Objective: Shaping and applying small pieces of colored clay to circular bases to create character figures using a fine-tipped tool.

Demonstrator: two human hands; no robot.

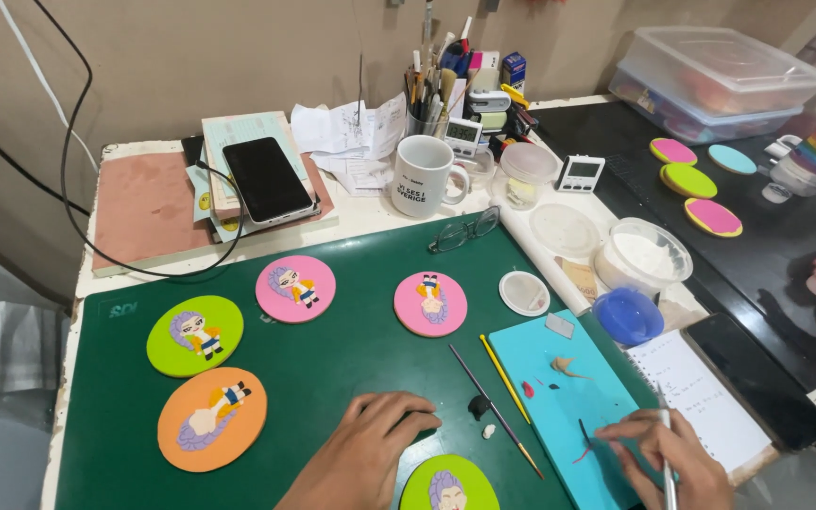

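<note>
Right hand is closed in a pen grip on a thin metal tool, tip down on the teal mat near the tabletop's front right corner. Just left of the tip lies a small red clay sliver, touching or nearly touching the tool; which cannot be told.

Left hand rests flat on the green mat, fingers together, holding nothing. It lies just above a green disc at the front edge, beside a black clay lump.

Judgement: the sliver looks soft, very light and easily deformed; best lifted on the tool tip rather than pinched. The disc appears stiff but carries a raised clay figure, so hold it by the rim.

Two brushes lie between the hands.
</note>
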